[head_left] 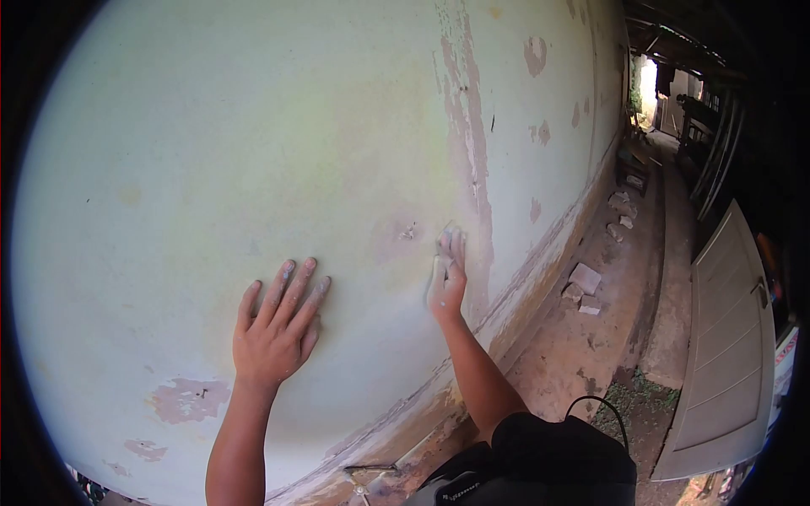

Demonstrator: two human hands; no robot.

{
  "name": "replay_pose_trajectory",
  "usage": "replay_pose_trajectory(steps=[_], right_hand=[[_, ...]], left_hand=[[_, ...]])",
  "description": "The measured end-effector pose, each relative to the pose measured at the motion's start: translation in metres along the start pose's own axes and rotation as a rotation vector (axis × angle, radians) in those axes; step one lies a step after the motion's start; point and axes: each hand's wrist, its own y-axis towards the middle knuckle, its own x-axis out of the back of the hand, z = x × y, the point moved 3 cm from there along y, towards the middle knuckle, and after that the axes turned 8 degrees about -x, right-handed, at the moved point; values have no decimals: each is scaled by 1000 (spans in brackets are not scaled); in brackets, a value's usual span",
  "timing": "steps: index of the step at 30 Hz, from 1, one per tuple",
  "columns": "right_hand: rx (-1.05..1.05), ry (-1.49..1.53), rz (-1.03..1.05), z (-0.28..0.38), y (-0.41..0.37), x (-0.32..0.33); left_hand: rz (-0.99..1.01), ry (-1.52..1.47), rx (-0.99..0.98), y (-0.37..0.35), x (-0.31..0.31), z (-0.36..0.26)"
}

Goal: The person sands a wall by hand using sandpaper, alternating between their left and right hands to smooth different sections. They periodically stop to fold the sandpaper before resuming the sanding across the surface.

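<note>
The left hand lies at eight o'clock, fingers spread, maybe for balance, on the wall that fills seven to one, while the right hand, at four, maybe grips something; I can't tell.

Pale green wall (patchy, with dull pinkish-mauve blotches), black sleeve, line-patterned beige door.

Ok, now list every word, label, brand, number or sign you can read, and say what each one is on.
None can be read with certainty.
Small pale lettering on the black clothing at the bottom edge: too small and blurred to read.
No text shows on the painted wall or the panelled door.
</note>
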Motion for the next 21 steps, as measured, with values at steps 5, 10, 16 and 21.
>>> replay_pose_trajectory(steps=[5,10,16,21], right_hand=[[-323,138,-153,-31,30,14],[61,-2,122,115,-93,-43],[20,-97,11,41,-85,-30],[-490,111,-128,17,-53,-13]], left_hand=[[-30,-25,32,-17,1,3],[-64,-71,19,-21,3,4],[-55,-213,75,-65,24,28],[-131,-207,68,-81,22,35]])
